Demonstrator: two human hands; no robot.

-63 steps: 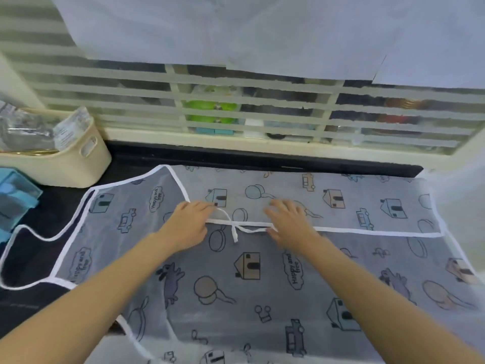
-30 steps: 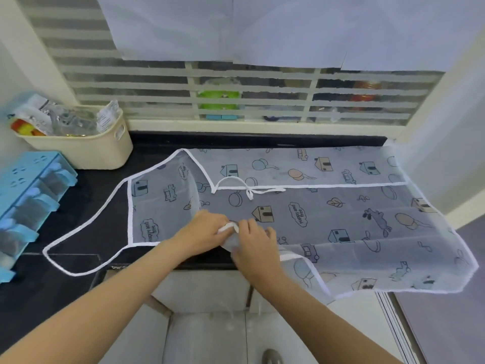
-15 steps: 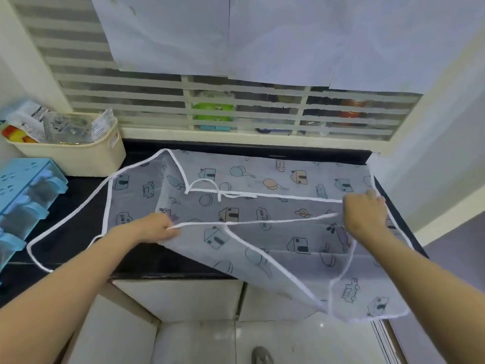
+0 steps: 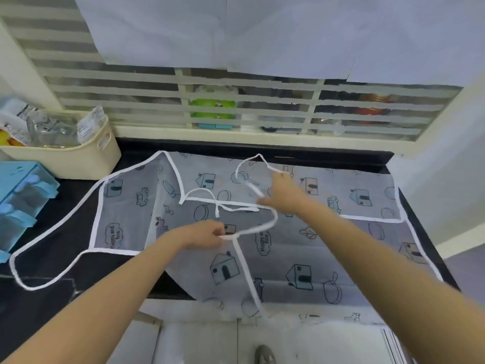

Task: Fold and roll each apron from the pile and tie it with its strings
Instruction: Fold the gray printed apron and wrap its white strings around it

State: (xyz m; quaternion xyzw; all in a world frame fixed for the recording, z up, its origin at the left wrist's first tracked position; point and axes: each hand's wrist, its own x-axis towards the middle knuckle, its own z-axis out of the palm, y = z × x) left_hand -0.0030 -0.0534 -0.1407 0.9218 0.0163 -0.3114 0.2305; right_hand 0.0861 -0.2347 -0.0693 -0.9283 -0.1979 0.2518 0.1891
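Note:
A grey translucent apron point(image 4: 301, 248) printed with houses and white edging lies spread on the black counter point(image 4: 52, 227), its near edge hanging over the front. My left hand point(image 4: 202, 233) pinches the apron's white edge where a waist string point(image 4: 270, 222) starts. My right hand point(image 4: 282, 191) holds that same string further along, lifted above the cloth, and the string loops in the air point(image 4: 252, 164) beyond it. A second string point(image 4: 223, 203) lies curled on the folded far half. The neck loop point(image 4: 39, 271) trails off to the left.
A cream basket point(image 4: 78, 156) with packets stands at the back left. Next to it on the left is a blue plastic drawer unit point(image 4: 21, 198). A slatted window point(image 4: 236, 101) runs behind the counter, a white wall point(image 4: 446, 166) at right. Tiled floor shows below.
The near half of the apron has dropped back flat. My right hand left the right edge and came to the middle, lifting a string; my left hand moved right along the edge.

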